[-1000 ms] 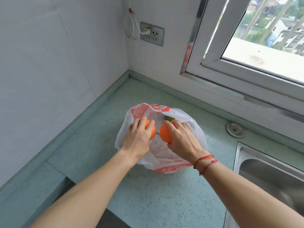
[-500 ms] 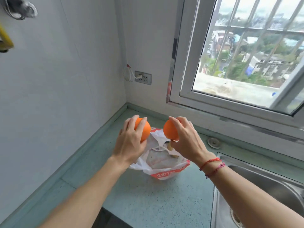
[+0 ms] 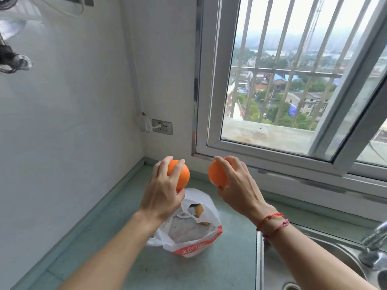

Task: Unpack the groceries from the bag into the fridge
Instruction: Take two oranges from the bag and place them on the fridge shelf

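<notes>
Mid-frame, the left hand (image 3: 163,193) grips a round smooth orange fruit (image 3: 181,176), fingers curled over its top and thumb beneath, and just to the right the right hand (image 3: 238,189) holds a second round orange fruit (image 3: 216,174) the same way, the two fruits apart. Below them, at lower centre, a thin white plastic bag with red printed bands (image 3: 199,244) sits open on the pale green speckled countertop (image 3: 230,264); inside it are an orange-yellow piece with a dark patch (image 3: 198,209) and paler contents too unclear to name. A stainless steel sink (image 3: 314,260) lies at the lower right.
</notes>
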{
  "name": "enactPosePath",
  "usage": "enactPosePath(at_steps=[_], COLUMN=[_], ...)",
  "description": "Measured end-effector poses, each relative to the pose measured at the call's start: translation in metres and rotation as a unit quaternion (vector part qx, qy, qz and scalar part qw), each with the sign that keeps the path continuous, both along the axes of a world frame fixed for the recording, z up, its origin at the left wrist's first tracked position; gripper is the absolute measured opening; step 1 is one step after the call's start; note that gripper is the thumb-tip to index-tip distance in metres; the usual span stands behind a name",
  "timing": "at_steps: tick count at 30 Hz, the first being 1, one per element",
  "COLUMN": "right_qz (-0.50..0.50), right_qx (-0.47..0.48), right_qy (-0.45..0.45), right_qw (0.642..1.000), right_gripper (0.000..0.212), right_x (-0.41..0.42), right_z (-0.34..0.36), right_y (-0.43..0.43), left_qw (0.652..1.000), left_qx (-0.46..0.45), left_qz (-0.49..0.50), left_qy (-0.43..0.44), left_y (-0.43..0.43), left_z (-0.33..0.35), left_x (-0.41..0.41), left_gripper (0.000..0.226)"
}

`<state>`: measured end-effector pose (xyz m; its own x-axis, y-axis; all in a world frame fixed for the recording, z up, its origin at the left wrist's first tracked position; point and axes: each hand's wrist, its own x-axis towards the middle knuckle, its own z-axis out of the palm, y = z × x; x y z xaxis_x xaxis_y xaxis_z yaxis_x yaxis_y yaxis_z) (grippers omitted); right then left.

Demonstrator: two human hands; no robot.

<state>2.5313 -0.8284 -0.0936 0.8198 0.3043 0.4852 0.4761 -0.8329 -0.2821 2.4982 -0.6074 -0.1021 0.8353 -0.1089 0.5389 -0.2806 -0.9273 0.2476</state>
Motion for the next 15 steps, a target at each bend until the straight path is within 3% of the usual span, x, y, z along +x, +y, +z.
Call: enactPosePath(at_steps=[8,15], right_qz=[-0.11,-0.241], right_qx=[-0.001,-0.012], right_qy=[-0.014,-0.038], right_qw=[0.994,0.97], right_gripper=[0.085,0.085], right_x=[-0.011,-0.056], right_z=[0.022,0.046], right_y=[-0.087,-0.159], left_qw=[0.993,0.965], left_qx=[-0.005,-0.017], left_qz=[-0.113,-0.254], left_qy=[-0.029,-0.058], left_y=[-0.09,-0.174], left_z=[0.032,0.056], left_x=[0.032,0.047], left_gripper=[0.077,0.08])
